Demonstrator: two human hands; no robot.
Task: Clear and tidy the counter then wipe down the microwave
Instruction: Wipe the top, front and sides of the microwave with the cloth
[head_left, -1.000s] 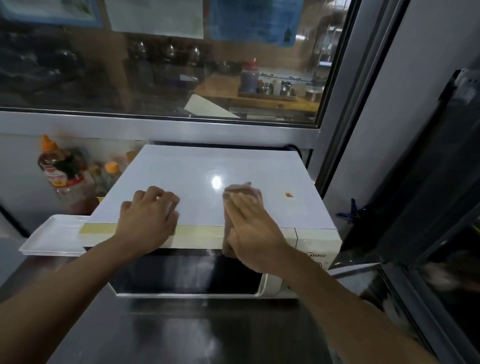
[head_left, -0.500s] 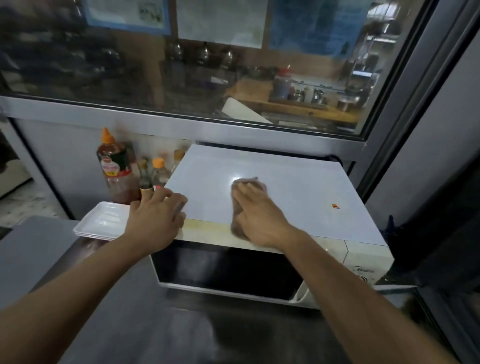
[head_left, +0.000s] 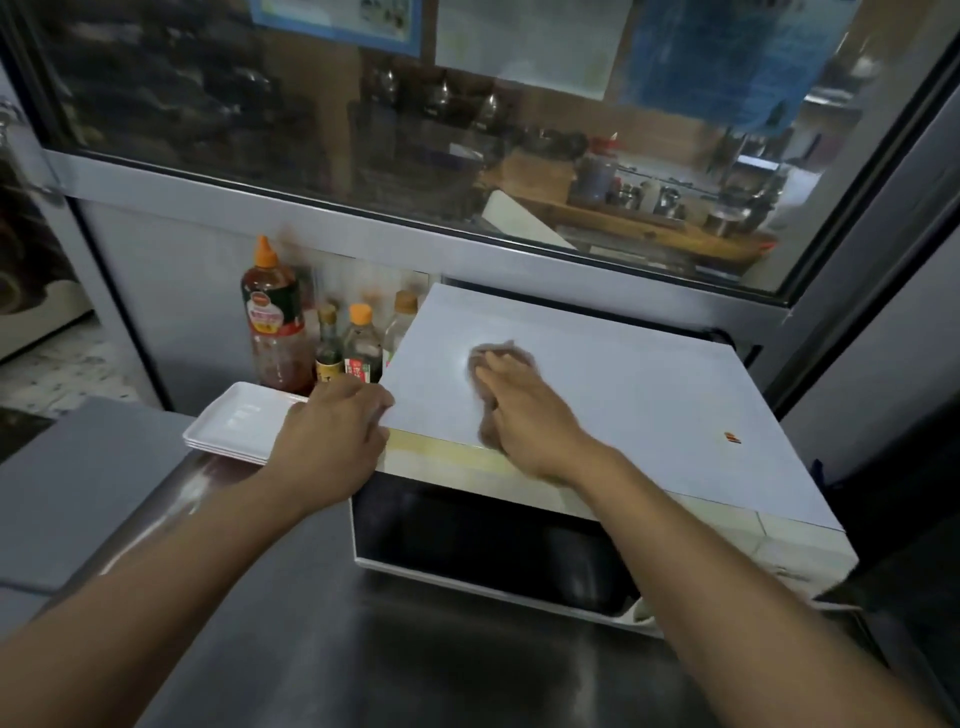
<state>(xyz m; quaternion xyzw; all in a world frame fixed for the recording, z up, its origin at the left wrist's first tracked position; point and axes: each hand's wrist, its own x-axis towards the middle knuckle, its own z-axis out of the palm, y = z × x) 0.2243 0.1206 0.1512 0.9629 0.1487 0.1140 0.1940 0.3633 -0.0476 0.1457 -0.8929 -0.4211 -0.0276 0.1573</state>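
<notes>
While the right hand lies flat with straight fingers on a brown cloth, the cloth sits on the white top of the microwave, near its left side. The left hand rests on the front left corner of the microwave, with its fingers bent over the edge. The microwave stands on a shiny metal bench, and its dark door faces the person. A small orange mark shows on the top, near the right side. Just left of the microwave lies a stack of white trays. Behind the trays stand a big sauce bottle with an orange cap and a few small bottles. A big window is behind them all.
</notes>
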